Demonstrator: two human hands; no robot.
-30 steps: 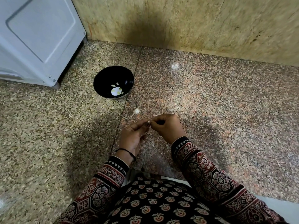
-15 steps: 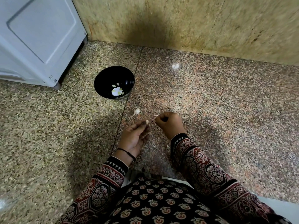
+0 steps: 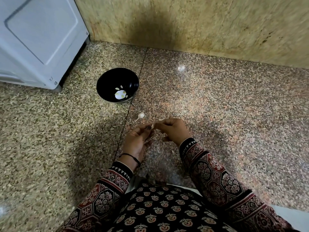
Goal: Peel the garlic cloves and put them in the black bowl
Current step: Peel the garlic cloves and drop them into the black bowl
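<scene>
The left hand (image 3: pixel 136 141) pinches a small garlic clove (image 3: pixel 152 126) at its fingertips. The right hand (image 3: pixel 173 130), fingers curled, nips the same clove from the other side, seemingly picking at its skin. Both hover low over the speckled floor (image 3: pixel 234 114). The clove is tiny, so a hard tug might flick it out of the pinch onto the floor, or the skin may tear short and leave a scrap stuck. By count there is one clove in hand and one loose clove (image 3: pixel 141 115) with a tail lying just beyond the hands. One black bowl (image 3: pixel 105 77) sits farther off to the left, holding what look like four or five peeled cloves (image 3: pixel 117 88), though glare blurs the tally. One white appliance (image 3: pixel 41 39) stands beyond it.
</scene>
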